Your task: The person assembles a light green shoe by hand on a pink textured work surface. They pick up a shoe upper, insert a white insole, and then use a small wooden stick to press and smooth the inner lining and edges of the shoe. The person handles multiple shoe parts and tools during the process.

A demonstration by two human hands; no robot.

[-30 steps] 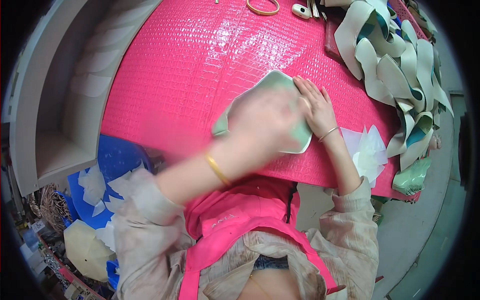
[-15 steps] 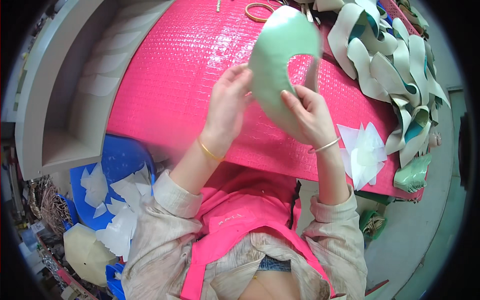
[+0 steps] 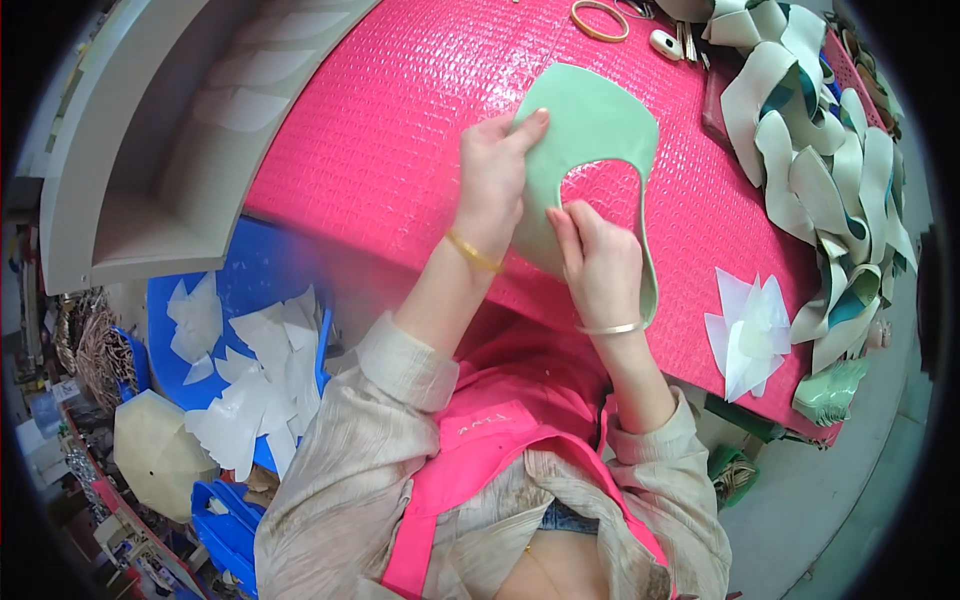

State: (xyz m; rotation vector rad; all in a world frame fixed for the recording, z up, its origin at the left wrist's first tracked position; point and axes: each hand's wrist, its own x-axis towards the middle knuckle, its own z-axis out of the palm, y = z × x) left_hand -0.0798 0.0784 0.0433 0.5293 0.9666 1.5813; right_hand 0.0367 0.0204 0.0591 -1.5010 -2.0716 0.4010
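Observation:
A mint-green shoe upper (image 3: 590,115), smooth and curved around a U-shaped opening, is held up over the pink work table (image 3: 400,130). My left hand (image 3: 492,172) grips its left edge, the thumb lying on the green face and the other fingers largely out of sight behind it. Lower down, my right hand (image 3: 606,262) pinches the inner edge of the opening between thumb and curled fingers. The upper's right strip hangs down beside my right hand.
Many white and green cut pieces (image 3: 800,190) are heaped on the right. Near them lie white paper-like sheets (image 3: 748,335) and a green stack (image 3: 832,390). A golden ring (image 3: 600,20) and keys (image 3: 686,42) sit at the back. Left are a grey shelf (image 3: 170,215) and a blue chair (image 3: 250,265) bearing white scraps.
My left hand has closed on the upper's left edge. The upper has turned and come lower, its face toward me. My right hand has turned over at the opening's edge. The whole view has shifted.

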